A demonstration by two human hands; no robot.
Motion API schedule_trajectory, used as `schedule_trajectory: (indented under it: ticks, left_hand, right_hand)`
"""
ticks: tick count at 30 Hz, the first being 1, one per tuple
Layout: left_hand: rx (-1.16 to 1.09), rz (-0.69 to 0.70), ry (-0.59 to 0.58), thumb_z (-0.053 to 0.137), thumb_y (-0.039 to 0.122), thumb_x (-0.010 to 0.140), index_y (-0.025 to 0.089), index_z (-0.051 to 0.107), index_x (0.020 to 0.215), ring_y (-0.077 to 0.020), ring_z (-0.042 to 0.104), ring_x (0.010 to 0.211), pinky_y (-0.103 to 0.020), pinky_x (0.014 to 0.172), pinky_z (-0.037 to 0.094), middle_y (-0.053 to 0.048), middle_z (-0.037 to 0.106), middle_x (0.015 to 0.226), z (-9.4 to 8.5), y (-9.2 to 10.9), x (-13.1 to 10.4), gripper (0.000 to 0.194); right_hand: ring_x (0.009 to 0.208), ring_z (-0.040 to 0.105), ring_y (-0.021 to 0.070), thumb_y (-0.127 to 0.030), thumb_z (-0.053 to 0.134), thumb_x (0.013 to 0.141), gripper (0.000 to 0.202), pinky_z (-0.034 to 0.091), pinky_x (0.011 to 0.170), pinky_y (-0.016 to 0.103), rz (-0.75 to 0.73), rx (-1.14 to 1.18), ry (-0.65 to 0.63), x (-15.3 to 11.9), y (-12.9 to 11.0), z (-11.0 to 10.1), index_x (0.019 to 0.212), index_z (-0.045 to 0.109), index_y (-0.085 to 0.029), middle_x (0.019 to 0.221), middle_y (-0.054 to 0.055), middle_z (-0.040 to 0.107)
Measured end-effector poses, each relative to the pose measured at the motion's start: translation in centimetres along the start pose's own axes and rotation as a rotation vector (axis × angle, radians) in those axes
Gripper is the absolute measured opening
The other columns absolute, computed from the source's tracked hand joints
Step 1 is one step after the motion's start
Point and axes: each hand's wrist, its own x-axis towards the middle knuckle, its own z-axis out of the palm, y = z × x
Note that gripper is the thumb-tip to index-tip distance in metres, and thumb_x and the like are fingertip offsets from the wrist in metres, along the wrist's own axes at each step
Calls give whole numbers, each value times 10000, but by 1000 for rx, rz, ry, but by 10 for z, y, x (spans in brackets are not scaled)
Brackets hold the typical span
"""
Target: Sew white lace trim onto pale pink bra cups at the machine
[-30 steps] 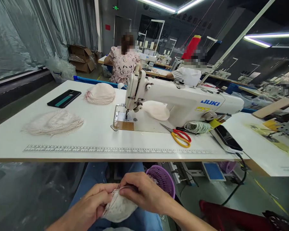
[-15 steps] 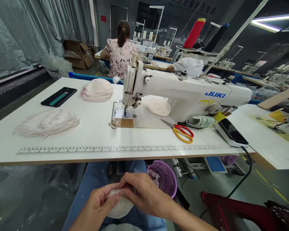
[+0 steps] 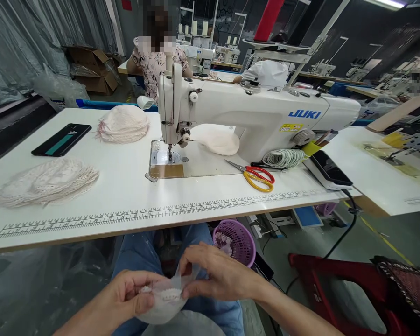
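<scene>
Over my lap, a thin white fabric piece with a lacy edge is stretched between both hands. My left hand pinches its left side between thumb and fingers. Its right side is gripped by my right hand, where a sheer flap rises between the fingers. Below the piece, more pale fabric rests on my legs, partly cut off by the frame. On the table in front stands a white sewing machine, with a pale oval fabric piece lying under its arm.
Scissors lie right of the needle plate, near a coil of cord and a black-topped device. Two fabric stacks and a phone occupy the table's left. A purple basket stands below. Another person sits ahead.
My hands have moved slightly apart, and the fabric between them is now spread wider, with a sheer flap lifted on the right. The camera view has shifted and tilted.
</scene>
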Motion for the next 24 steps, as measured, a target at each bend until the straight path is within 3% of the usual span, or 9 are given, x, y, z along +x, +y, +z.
schedule_trajectory:
  ticks: [3, 5, 9, 12, 15, 18, 24]
  left_hand:
    - [41, -45, 12, 694, 511, 750, 176, 705, 1061, -238, 604, 893, -263, 760, 439, -81, 712, 986, -6, -3, 0, 457]
    - [66, -61, 39, 697, 519, 743, 180, 702, 1061, -239, 603, 893, -261, 750, 445, -80, 709, 981, -8, -5, -1, 465]
    - [100, -38, 57, 684, 567, 728, 180, 703, 1064, -249, 609, 889, -269, 750, 449, -88, 714, 983, -9, -4, -6, 512]
    - [121, -36, 53, 657, 543, 767, 177, 702, 1059, -248, 612, 902, -267, 765, 441, -90, 714, 986, -9, -1, -11, 470]
    - [156, -18, 62, 711, 491, 736, 174, 708, 1034, -229, 608, 868, -240, 730, 425, -73, 714, 962, -6, 1, -11, 435]
    - [242, 13, 43, 770, 407, 672, 159, 740, 925, -185, 578, 725, -213, 637, 390, -30, 707, 803, 0, 3, -4, 355]
    - [276, -29, 90, 709, 332, 702, 130, 767, 716, -118, 462, 513, -208, 515, 302, 9, 610, 527, 6, 2, 8, 211]
  right_hand:
    - [998, 551, 192, -400, 790, 681, 598, 385, 820, 279, -110, -8, 39, 3, 0, 0, 1166, 509, -190, 1126, 66, 593]
    - [1029, 540, 202, -434, 802, 649, 664, 362, 842, 294, -197, -37, -10, 7, 2, 3, 1195, 502, -204, 1139, 64, 602]
    - [791, 587, 150, -414, 747, 735, 306, 340, 778, 287, -215, -96, -76, 14, 10, 15, 888, 633, -176, 785, -7, 659]
    - [696, 592, 114, -358, 683, 819, 213, 343, 770, 267, -183, -38, -73, 14, 12, 20, 762, 634, -158, 682, -30, 637]
    - [665, 595, 101, -338, 675, 828, 198, 354, 769, 251, -186, 1, -82, 14, 10, 20, 761, 641, -155, 657, -42, 618]
    - [643, 590, 97, -306, 690, 815, 158, 367, 774, 243, -178, 0, -105, 16, 9, 20, 772, 657, -157, 642, -46, 617]
    - [656, 616, 103, -217, 593, 889, 131, 417, 704, 197, -160, 92, -219, 12, 22, 11, 902, 692, -131, 738, 13, 695]
